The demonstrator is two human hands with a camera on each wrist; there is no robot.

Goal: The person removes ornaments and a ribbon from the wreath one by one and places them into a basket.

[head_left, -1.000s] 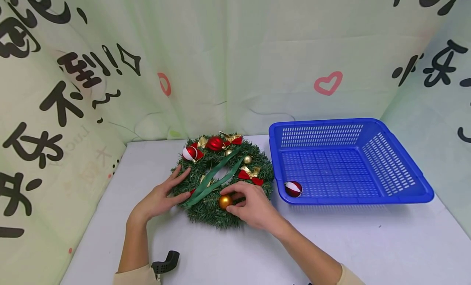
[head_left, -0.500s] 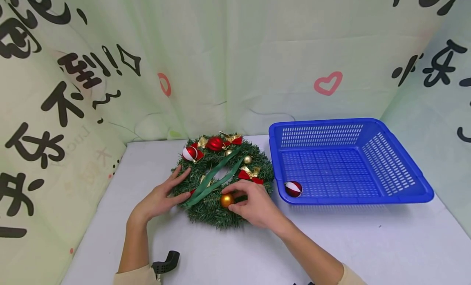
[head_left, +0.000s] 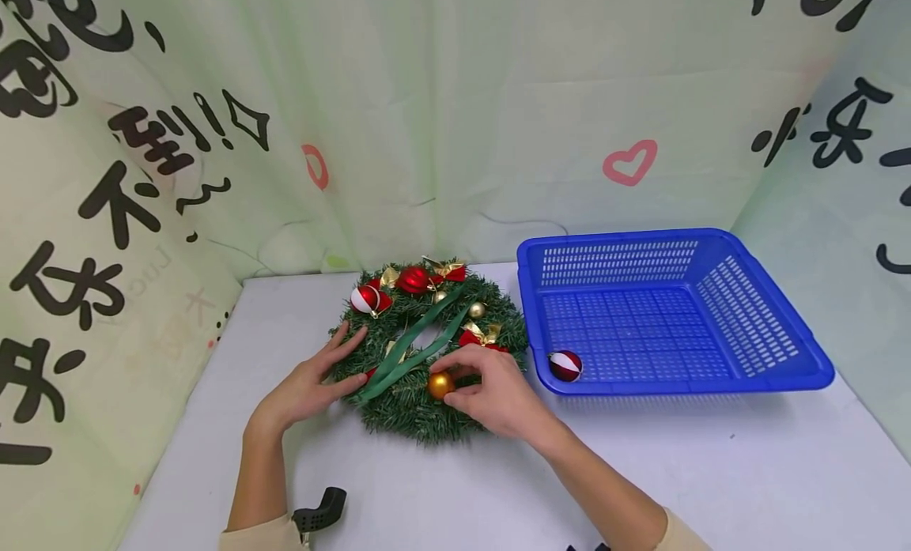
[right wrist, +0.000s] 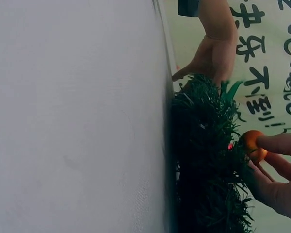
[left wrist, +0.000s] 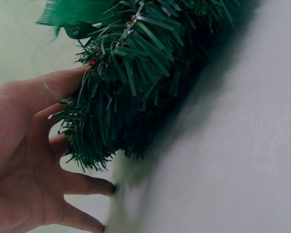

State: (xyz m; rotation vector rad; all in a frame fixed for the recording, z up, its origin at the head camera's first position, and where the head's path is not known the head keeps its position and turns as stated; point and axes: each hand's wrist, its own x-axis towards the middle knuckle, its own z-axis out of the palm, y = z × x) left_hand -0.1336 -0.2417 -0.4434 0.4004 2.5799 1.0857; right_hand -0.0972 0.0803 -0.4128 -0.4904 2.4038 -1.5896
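Note:
A green Christmas wreath (head_left: 413,420) lies on the white table, with a green ribbon (head_left: 380,379) slanting across it. Red-and-gold bows (head_left: 482,336), a red bauble (head_left: 413,280), a red-and-white bauble (head_left: 365,299) and small gold balls (head_left: 477,309) decorate it. My left hand (head_left: 308,389) rests against its left side, fingers spread and fairly straight, thumb over the edge; some fingertips are hidden behind the greenery in the left wrist view. At the front right of the wreath, my right hand (head_left: 501,393) pinches a gold bauble (head_left: 440,386) between thumb and fingers, right at the needles.
A blue plastic basket (head_left: 676,383) stands just right of the wreath, with a red-and-white bauble (head_left: 565,366) in its front left corner. A printed curtain (head_left: 463,124) encloses the table at the back and sides. A black wrist mount (head_left: 320,510) sticks out by the left sleeve.
My right hand has shifted very slightly to the right with the gold bauble. The left hand stays against the wreath. The head view has turned a little.

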